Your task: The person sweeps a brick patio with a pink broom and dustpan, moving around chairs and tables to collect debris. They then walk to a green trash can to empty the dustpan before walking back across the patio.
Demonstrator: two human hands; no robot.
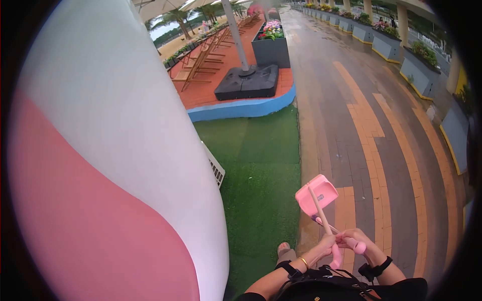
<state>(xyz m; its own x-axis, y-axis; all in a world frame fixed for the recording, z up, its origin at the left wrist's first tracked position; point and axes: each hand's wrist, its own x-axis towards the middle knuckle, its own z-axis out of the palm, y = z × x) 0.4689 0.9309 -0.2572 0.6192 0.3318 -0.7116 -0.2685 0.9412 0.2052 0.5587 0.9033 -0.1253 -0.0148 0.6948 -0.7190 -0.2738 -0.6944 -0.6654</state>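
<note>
One dark planter holds bright flowers; a pink dustpan is just beyond the left hand, whose fingers curl around its handle; the right hand grips a broom, bristles near the pan.

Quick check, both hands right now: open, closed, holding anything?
Left hand: closed, holding the pole of the pink dustpan.
Right hand: closed, holding a pink-knobbed stick.
</note>
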